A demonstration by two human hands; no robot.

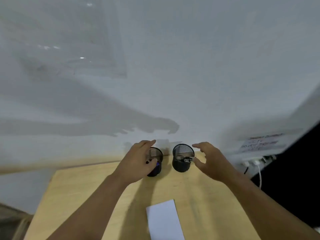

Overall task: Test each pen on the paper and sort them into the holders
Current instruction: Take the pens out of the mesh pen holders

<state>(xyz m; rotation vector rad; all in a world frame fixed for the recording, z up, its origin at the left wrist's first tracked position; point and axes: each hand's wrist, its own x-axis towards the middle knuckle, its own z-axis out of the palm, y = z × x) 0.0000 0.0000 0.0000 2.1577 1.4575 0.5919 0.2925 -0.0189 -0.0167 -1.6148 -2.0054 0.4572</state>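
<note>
Left hand (136, 161) and right hand (212, 161), fingers spread, flank the holders (181, 163), perhaps touching, likely to draw them toward the paper (164, 220).

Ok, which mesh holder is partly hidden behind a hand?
The left holder, overlapped by the left hand; the right holder shows nearly whole, beside the right hand.

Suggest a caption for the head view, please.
Left hand at left holder, right hand beside right holder, paper on the table.
</note>
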